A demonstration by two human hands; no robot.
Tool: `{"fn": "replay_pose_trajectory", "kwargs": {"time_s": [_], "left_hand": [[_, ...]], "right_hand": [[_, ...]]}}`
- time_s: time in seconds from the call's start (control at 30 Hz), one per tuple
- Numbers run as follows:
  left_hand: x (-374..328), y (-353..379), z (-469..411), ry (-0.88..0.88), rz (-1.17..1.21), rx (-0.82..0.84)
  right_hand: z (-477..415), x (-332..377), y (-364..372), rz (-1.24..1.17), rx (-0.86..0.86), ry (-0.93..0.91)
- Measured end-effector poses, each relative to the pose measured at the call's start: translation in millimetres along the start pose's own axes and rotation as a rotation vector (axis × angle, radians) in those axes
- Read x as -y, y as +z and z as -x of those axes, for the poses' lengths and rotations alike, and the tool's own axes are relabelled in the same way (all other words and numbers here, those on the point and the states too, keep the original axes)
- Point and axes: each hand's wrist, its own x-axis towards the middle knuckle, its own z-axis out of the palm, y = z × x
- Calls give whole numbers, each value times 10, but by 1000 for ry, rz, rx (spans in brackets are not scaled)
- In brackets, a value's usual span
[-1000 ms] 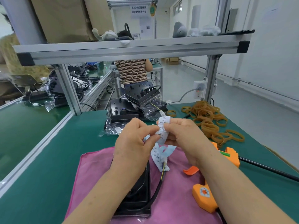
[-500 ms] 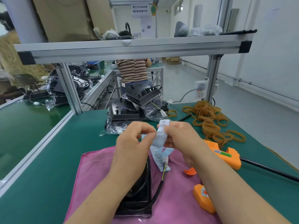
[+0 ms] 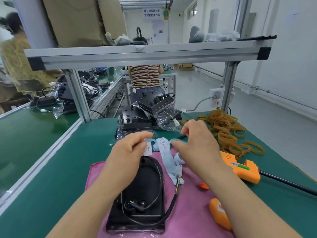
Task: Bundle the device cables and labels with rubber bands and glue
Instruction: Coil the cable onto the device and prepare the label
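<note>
Labels [image 3: 162, 146] span left hand [image 3: 127, 152], right hand [image 3: 199, 146].

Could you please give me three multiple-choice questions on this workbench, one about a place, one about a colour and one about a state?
1. Where does the pile of rubber bands lie?
A on the upper shelf
B on the green table, to the right
C in a cardboard box

2. What colour is the cloth under the black device?
A yellow
B white
C pink

3. How is the cable on the device?
A looped loosely, unbound
B tied with a rubber band
C cut in two

Answers:
1 B, the bands are spread over the table's right side.
2 C, pink shows all round the device.
3 A, no band circles the loop.
</note>
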Motion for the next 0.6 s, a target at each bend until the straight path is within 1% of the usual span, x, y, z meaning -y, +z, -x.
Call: {"fn": "replay_pose_trajectory", "kwargs": {"time_s": [0.07,0.13,0.2,0.23,0.3,0.37,0.4,0.47,0.5,0.53,0.57,0.6], "left_hand": [[-2,-35,-4,21,-53,48],[-13,-63,0,33,-106,101],[-32,-83,11,46,-145,153],[-40,-94,20,52,-157,171],[-51,-112,36,58,-176,190],[-51,-117,42,42,-183,163],[-33,-117,39,27,-177,113],[13,-115,26,-29,-124,-49],[43,-117,14,-81,-58,-138],[60,-114,4,-150,52,-190],[75,-109,5,-222,188,-188],[73,-102,13,-301,329,-144]], "right_hand": [[-7,106,7,-212,106,7],[28,236,29,-430,301,16],[79,331,74,-498,443,-7],[98,359,101,-481,466,-20],[109,390,140,-375,449,-35],[110,412,152,-282,427,-39],[112,423,162,-275,420,-39],[117,439,175,-314,380,-7],[121,443,177,-401,354,46],[126,450,180,-550,337,124],[134,459,184,-728,334,221],[138,470,195,-895,343,319]]}}
